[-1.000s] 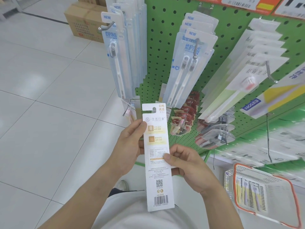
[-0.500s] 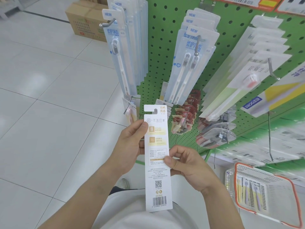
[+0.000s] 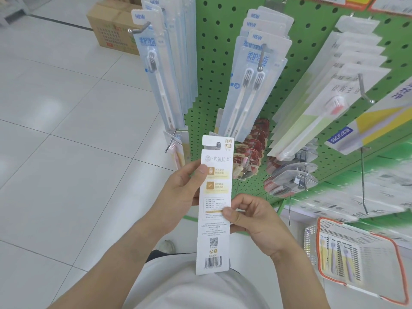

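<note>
A long white toothbrush pack [image 3: 213,233] stands upright in front of me, its printed back with a QR code and barcode facing me. My left hand [image 3: 178,192] grips its left edge, thumb on the upper part of the card. My right hand [image 3: 256,221] pinches its right edge lower down, thumb on the text panel. The pack's hang hole at the top is free of any hook.
A green pegboard [image 3: 214,85] rises ahead with hooks of toothbrush packs [image 3: 252,85], more packs [image 3: 162,74] at left and red packets [image 3: 252,152] lower. A white basket with an orange rim [image 3: 356,259] hangs at lower right. A cardboard box [image 3: 111,30] sits on the tiled floor.
The pack and both hands have shifted very slightly up in the view; both grips are unchanged.
</note>
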Demonstrator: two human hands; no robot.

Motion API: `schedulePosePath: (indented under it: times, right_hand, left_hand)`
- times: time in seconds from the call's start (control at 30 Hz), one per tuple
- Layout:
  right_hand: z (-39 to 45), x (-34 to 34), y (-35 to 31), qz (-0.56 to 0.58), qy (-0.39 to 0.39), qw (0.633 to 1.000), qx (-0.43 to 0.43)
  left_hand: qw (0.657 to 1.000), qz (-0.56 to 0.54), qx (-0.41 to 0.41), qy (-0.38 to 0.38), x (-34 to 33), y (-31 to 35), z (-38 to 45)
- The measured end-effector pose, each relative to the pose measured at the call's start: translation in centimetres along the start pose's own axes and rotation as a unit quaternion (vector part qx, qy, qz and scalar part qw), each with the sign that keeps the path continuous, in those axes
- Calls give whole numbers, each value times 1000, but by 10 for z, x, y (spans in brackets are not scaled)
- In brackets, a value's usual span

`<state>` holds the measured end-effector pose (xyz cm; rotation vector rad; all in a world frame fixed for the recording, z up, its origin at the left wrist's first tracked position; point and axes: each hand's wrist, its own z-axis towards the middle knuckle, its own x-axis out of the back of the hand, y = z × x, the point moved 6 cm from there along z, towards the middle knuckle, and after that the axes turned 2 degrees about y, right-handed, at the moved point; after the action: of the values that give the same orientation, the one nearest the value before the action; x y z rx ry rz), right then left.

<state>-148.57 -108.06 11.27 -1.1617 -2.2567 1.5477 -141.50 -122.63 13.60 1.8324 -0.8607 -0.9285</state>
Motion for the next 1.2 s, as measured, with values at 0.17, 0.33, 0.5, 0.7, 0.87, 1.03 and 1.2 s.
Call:
schedulePosePath:
  times: [0.17, 0.33, 0.5, 0.7, 0.87, 1.03, 1.2]
  right_hand:
    - [0, -1, -3, 4, 11, 1000, 4]
    - [2, -1, 0, 3, 5, 1000, 2]
    - [1, 2, 10, -41, -26, 998, -51]
    - [-4, -1, 18, -71, -72, 993, -63]
    - [-1, 2, 18, -53, -58, 996, -36]
    - [-2, 3, 19, -11, -93, 995, -34]
    - [0, -4, 28, 42, -154, 985, -65]
  left_hand:
    - [995, 93, -2, -16, -3, -8, -1]
    - [995, 82, 19, 50, 5, -14, 0]
    - [993, 30, 38, 110, 18, -16, 4]
    - [989, 9, 36, 140, 26, -16, 4]
    - [995, 43, 6, 85, 17, -9, 5]
    - [989, -132, 65, 14, 10, -14, 7]
    - [976, -212, 33, -31, 10, -16, 10]
